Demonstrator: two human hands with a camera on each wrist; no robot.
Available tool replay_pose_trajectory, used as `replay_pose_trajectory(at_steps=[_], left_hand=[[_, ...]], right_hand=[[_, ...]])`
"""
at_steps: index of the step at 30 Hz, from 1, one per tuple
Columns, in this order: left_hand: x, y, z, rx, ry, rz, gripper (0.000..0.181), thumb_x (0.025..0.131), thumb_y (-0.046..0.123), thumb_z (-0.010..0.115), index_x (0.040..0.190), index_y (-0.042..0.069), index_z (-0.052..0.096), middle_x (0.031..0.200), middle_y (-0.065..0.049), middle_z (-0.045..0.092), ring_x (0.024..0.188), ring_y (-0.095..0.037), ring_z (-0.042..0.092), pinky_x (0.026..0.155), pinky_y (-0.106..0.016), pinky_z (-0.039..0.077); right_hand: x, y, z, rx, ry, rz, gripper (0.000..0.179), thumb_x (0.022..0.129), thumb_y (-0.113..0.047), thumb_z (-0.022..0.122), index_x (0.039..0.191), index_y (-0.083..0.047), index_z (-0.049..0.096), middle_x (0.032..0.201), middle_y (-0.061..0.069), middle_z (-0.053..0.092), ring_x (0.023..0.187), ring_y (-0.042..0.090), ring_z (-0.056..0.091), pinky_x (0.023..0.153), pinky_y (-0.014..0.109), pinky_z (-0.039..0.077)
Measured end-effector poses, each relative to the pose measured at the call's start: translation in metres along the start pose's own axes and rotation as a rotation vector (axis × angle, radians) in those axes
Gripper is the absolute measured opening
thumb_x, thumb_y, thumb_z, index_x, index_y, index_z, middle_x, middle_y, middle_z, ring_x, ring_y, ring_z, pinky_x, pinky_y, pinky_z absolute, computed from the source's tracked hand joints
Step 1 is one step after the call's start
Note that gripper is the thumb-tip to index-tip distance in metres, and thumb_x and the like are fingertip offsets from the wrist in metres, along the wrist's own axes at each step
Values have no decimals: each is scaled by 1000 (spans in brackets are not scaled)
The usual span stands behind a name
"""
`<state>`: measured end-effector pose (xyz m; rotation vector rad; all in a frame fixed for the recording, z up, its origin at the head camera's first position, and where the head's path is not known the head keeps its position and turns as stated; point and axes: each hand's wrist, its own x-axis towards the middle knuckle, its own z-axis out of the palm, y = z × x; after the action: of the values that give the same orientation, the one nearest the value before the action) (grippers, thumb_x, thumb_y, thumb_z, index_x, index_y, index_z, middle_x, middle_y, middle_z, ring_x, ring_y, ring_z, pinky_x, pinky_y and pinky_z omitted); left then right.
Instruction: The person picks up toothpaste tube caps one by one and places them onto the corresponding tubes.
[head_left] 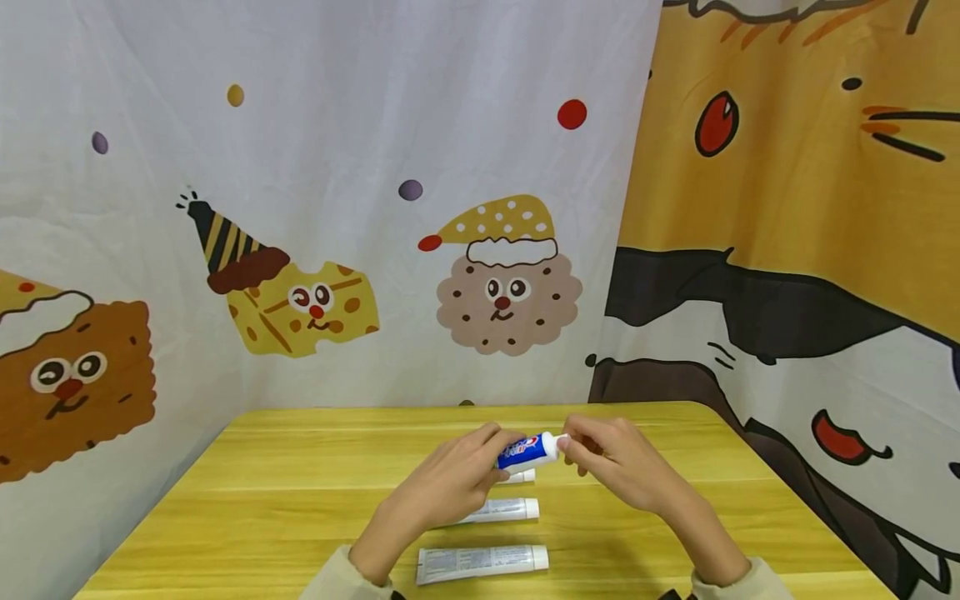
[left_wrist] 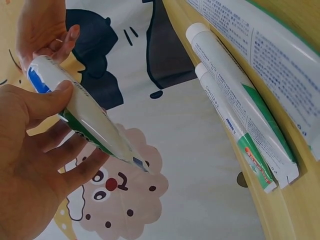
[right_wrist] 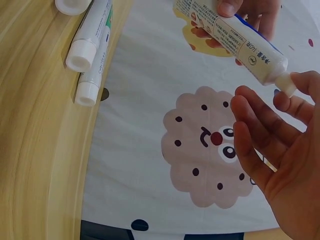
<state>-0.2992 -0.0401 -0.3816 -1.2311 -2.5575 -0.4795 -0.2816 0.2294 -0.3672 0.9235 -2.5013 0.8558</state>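
Note:
My left hand (head_left: 453, 475) grips a blue and white toothpaste tube (head_left: 525, 452) above the table, thumb on one side and fingers on the other. My right hand (head_left: 618, 462) pinches the small white cap (right_wrist: 286, 84) at the tube's end between thumb and forefinger. In the right wrist view the other right fingers are spread apart from the tube. Below, a toothpaste tube (head_left: 480, 564) lies flat nearest me, and a second tube (head_left: 498, 510) lies behind it. A third tube (head_left: 522, 477) is mostly hidden by the left hand.
The yellow wood-grain table (head_left: 300, 450) runs back to a white curtain (head_left: 337, 125) printed with cartoon food. On the right hangs an orange, black and white cartoon cloth (head_left: 787, 192). The lying tubes have their white caps toward the right.

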Motion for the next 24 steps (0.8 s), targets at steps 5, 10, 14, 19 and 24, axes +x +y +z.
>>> replay_pose_trajectory(at_steps=[5,10,14,19,24], left_hand=[[0,0,0,-1,1,-11,45,102,18,64,146,20,52,124,2,64,97,-7,61,87,-26,56],[0,1,0,0,11,-9,44,102,18,64,145,20,53,123,2,64,96,-7,61,86,-26,56],[0,1,0,-1,19,-7,44,102,18,64,145,19,53,123,2,65,96,-8,62,86,-26,56],[-1,0,0,1,25,-2,45,102,18,64,145,20,53,123,2,65,96,-7,61,86,-25,56],[-1,-2,-2,13,51,8,44,101,17,66,144,20,55,120,2,65,94,-7,61,84,-25,56]], right_hand=[[0,1,-1,7,-7,1,22,107,-23,54,86,-23,62,72,-19,62,63,-2,59,53,23,46],[0,1,-1,13,-14,4,23,108,-23,53,86,-23,62,74,-18,64,64,2,63,54,23,47],[1,0,-1,5,-16,12,25,108,-23,52,86,-23,61,74,-18,63,65,2,63,54,23,46],[1,-1,-1,-15,-16,17,25,109,-25,52,85,-21,61,72,-18,61,64,-2,60,54,23,47],[0,-2,-2,-21,-9,21,24,108,-26,53,85,-23,60,70,-16,59,64,-3,58,56,23,48]])
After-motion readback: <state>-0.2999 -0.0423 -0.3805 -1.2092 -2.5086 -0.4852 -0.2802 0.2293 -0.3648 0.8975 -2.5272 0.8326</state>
